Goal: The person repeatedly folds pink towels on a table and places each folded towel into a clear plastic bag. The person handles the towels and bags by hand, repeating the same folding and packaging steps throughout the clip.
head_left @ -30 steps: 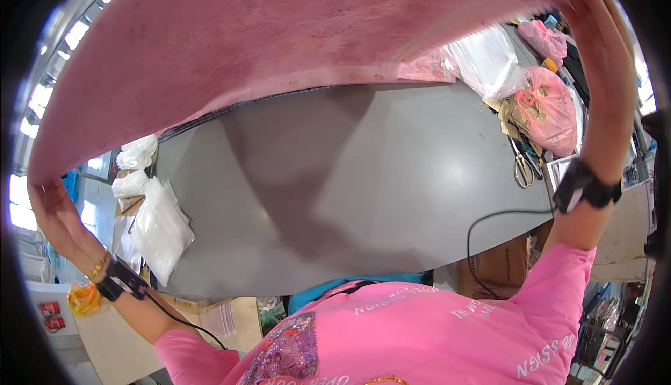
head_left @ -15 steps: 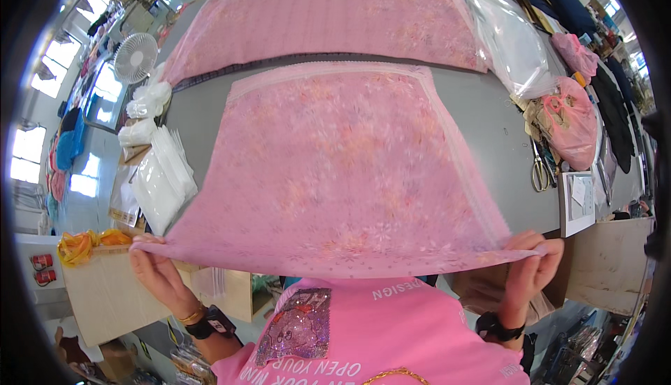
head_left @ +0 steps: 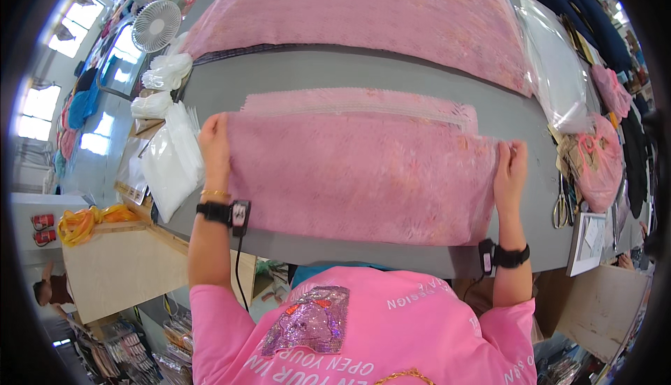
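A sheer pink floral cloth [head_left: 356, 175] lies folded over on itself on the grey table [head_left: 314, 74] in front of me. Its far border, a paler lace-like strip, shows past the folded edge. At the fold's upper left corner, my left hand [head_left: 215, 146] is closed on the cloth. My right hand [head_left: 511, 168] pinches the upper right corner. Both arms reach forward, and black bands with small devices are on my wrists. Beyond this piece, a larger spread of similar pink cloth [head_left: 363, 18] covers the far part of the table.
White plastic bags [head_left: 171, 168] are heaped at the table's left edge, near a white fan [head_left: 156, 26]. Along the right side are clear plastic sheets [head_left: 556, 63], scissors [head_left: 560, 207], a pink bag [head_left: 597, 165] and a framed card [head_left: 587, 241].
Both hands have moved forward, away from my body, carrying the cloth's near edge over toward its far border. The cloth has gone from spread out to folded.
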Demonstrator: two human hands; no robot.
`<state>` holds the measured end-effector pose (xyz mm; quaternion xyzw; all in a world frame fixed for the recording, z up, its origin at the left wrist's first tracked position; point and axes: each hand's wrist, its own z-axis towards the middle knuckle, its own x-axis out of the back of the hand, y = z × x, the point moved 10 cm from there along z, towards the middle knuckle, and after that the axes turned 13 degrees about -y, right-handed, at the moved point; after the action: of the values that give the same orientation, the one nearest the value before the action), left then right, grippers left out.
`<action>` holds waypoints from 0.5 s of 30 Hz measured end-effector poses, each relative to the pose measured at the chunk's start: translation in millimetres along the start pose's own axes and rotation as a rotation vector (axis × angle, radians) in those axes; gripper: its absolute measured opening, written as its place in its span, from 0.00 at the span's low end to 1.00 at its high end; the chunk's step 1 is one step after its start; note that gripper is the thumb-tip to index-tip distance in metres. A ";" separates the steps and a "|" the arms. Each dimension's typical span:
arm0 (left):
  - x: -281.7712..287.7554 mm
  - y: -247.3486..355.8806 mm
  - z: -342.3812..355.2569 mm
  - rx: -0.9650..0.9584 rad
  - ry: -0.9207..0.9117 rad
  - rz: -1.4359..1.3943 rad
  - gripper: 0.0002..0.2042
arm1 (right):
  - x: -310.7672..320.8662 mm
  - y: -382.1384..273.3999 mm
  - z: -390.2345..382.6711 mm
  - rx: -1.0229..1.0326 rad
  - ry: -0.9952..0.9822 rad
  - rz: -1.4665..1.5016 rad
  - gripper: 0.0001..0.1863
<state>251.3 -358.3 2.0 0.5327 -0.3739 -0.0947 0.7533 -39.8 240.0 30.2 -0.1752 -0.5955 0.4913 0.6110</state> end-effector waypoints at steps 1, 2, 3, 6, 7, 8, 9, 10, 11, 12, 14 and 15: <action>-8.5 -5.0 12.7 -0.038 -0.003 0.037 0.13 | -10.0 5.8 15.7 0.014 0.001 -0.030 0.09; -17.1 -21.6 22.5 0.042 -0.037 0.046 0.13 | -25.6 15.9 26.2 -0.019 -0.037 -0.046 0.10; -24.4 -32.5 27.7 0.075 -0.077 0.048 0.12 | -36.6 23.8 35.2 -0.043 -0.070 -0.053 0.10; -28.9 -45.4 13.6 0.128 -0.200 -0.048 0.14 | -48.7 45.9 33.5 -0.219 -0.196 -0.058 0.14; -24.6 -49.8 -1.5 0.213 -0.232 -0.069 0.16 | -49.1 50.6 20.3 -0.298 -0.258 -0.046 0.16; -19.9 -34.5 -19.6 0.132 -0.296 -0.062 0.19 | -45.9 48.7 5.5 -0.327 -0.355 0.005 0.19; -11.4 -30.7 -44.5 0.187 -0.340 0.001 0.23 | -40.1 48.6 -14.6 -0.397 -0.447 0.050 0.24; -7.9 -17.8 -72.8 0.160 -0.460 0.037 0.25 | -36.6 26.5 -34.9 -0.245 -0.524 0.057 0.27; -3.2 -9.3 -102.7 0.173 -0.547 0.098 0.26 | -30.3 7.7 -57.6 -0.130 -0.580 0.029 0.30; 0.4 15.7 -127.4 -0.012 -0.551 0.309 0.26 | -25.1 -3.9 -81.4 -0.074 -0.634 -0.131 0.29; 2.2 39.9 -163.1 -0.167 -0.593 0.581 0.23 | -22.3 -16.4 -115.1 -0.007 -0.708 -0.347 0.23; 3.1 39.2 -173.5 -0.119 -0.654 0.645 0.20 | -21.1 -19.9 -124.5 0.004 -0.731 -0.383 0.19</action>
<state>358.6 -216.7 11.2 0.2871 -0.7324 -0.0402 0.6161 84.0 260.1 5.8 0.1260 -0.7943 0.3998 0.4398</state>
